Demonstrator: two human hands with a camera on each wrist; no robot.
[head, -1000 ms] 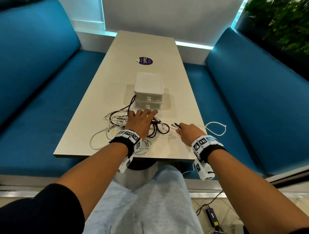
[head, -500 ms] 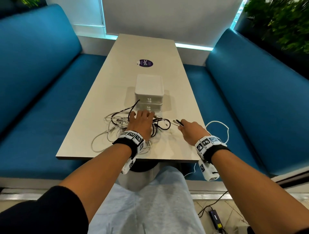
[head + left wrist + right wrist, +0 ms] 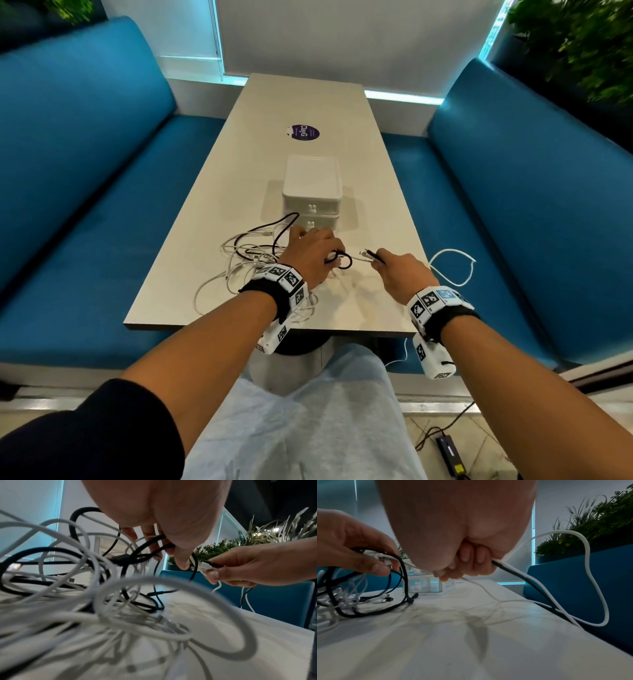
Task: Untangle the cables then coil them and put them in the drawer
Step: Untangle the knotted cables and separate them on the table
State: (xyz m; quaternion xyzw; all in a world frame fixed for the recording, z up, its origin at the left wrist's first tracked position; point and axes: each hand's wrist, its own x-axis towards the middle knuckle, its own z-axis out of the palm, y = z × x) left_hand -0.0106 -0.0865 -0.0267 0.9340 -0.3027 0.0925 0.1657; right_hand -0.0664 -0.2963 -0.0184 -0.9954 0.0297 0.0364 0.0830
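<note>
White and black cables (image 3: 253, 260) are sitting in one loose knot on the near half of the counter (image 3: 308, 102), just in front of the little white drawer unit (image 3: 311, 202), whose drawers are both looking closed. The left hand (image 3: 308, 253) is hovering over the right side of the pile with its fingers (image 3: 181, 561) curling round a black loop (image 3: 344, 262) and what looks like a white plug end. The right hand (image 3: 400, 270) is just to the right, fingers (image 3: 471, 557) clamped on a small bundle of cable ends (image 3: 368, 255), one white and one black, with a white loop (image 3: 452, 267) trailing off the right edge of the counter toward the blue bench (image 3: 513, 222).

So the untangling is barely getting going, judging by how matted that pile is. Main risk here: if the person is pulling the two hands apart while the black loop is threading through the white ones, the knot is probably cinching tighter instead of opening. Yanking on plug ends is also likely stressing the connectors. The trailing loop is hanging over the edge too, so it could be dragging more cable off the counter, or snagging on the bench. And the drawer unit looks light, so a cable catching on it could be sliding it along.
</note>
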